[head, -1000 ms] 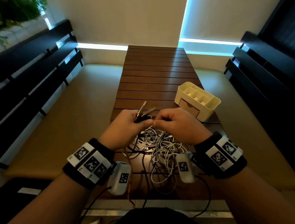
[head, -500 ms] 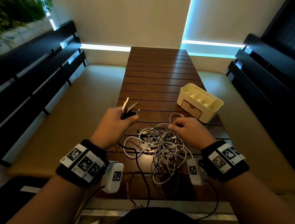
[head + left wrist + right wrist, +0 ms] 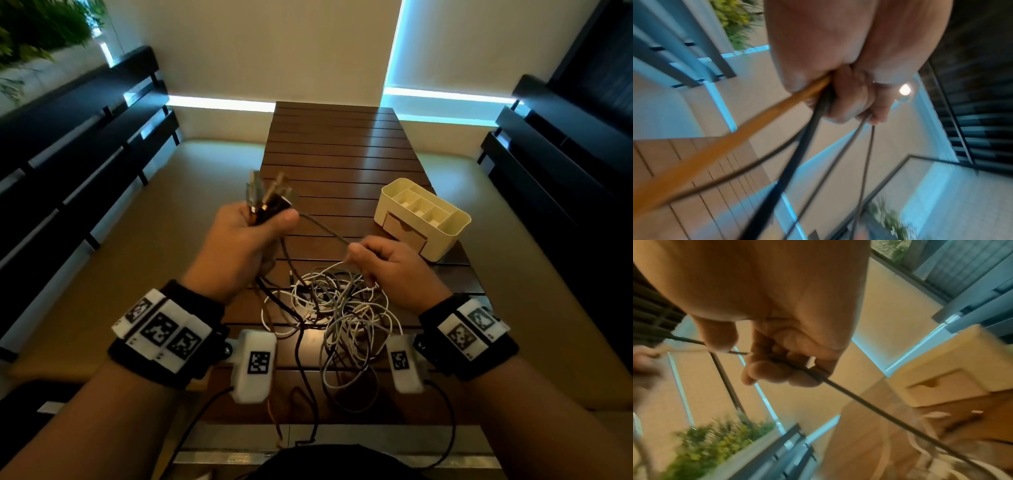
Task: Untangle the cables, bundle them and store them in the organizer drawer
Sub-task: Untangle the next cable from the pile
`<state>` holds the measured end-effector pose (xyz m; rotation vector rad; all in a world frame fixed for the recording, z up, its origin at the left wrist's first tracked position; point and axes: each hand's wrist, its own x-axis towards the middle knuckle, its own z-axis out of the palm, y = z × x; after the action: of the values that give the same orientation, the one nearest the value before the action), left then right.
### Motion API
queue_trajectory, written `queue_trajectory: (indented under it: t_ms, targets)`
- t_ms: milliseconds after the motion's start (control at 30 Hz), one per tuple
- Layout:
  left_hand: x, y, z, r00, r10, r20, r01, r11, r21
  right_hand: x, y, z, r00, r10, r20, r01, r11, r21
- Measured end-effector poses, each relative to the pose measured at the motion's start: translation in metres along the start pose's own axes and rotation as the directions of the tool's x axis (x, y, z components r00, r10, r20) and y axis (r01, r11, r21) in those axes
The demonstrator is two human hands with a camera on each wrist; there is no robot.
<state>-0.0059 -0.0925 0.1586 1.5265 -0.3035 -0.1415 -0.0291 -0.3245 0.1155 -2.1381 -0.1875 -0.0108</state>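
Observation:
A tangle of white, grey and black cables lies on the wooden slatted table in front of me. My left hand is raised above the table and grips a bunch of cable plugs, with an orange cable and dark cables trailing from its fist. My right hand pinches a thin dark cable that runs taut from the left hand; that cable passes through its curled fingers. The cream organizer with its drawer closed stands at the right.
Tan padded benches flank the table on both sides, with dark slatted backrests behind them. A plant sits at the upper left. The far half of the table holds nothing.
My left hand has lifted the bunch of plugs up and to the left. My right hand moved away to the right and now holds one dark cable stretched between the hands.

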Motion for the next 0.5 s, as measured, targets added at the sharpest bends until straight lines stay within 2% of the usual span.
queue_trajectory:
  t_ms: [67, 100, 167, 200, 267, 333, 400, 500]
  targets:
    - [-0.001, 0.002, -0.011, 0.999, 0.001, -0.045, 0.0, 0.999, 0.039, -0.005, 0.023, 0.003, 0.995, 0.1, -0.024, -0.1, 0.995, 0.006]
    - [-0.001, 0.0, -0.015, 0.999, -0.012, -0.052, 0.019, 0.99, 0.138, -0.007, 0.028, 0.003, 0.992, 0.118, -0.039, -0.118, 0.993, 0.005]
    - [-0.002, -0.009, -0.02, 0.997, -0.052, -0.059, 0.071, 0.92, 0.386, -0.008, 0.026, 0.002, 0.991, 0.102, -0.08, -0.102, 0.995, 0.007]
    - [-0.002, -0.015, -0.02, 0.995, -0.048, -0.084, 0.081, 0.887, 0.454, -0.007, 0.021, 0.0, 0.991, 0.079, -0.107, -0.079, 0.997, -0.002]
    - [-0.001, -0.023, -0.019, 0.981, 0.023, -0.192, 0.072, 0.879, 0.471, -0.004, 0.007, -0.006, 0.993, 0.007, -0.119, -0.017, 0.996, -0.085]
    - [-0.002, -0.02, -0.011, 0.958, 0.088, -0.275, 0.037, 0.907, 0.419, -0.002, -0.008, -0.009, 0.998, -0.061, -0.033, 0.052, 0.975, -0.215]
    - [-0.004, -0.014, 0.001, 0.974, 0.134, -0.182, -0.043, 0.901, 0.431, -0.001, -0.021, -0.008, 0.991, -0.122, 0.055, 0.133, 0.952, -0.275]
    - [-0.006, -0.009, 0.021, 0.994, 0.076, 0.084, -0.107, 0.866, 0.489, -0.001, -0.04, -0.005, 0.97, -0.242, 0.031, 0.243, 0.947, -0.209]
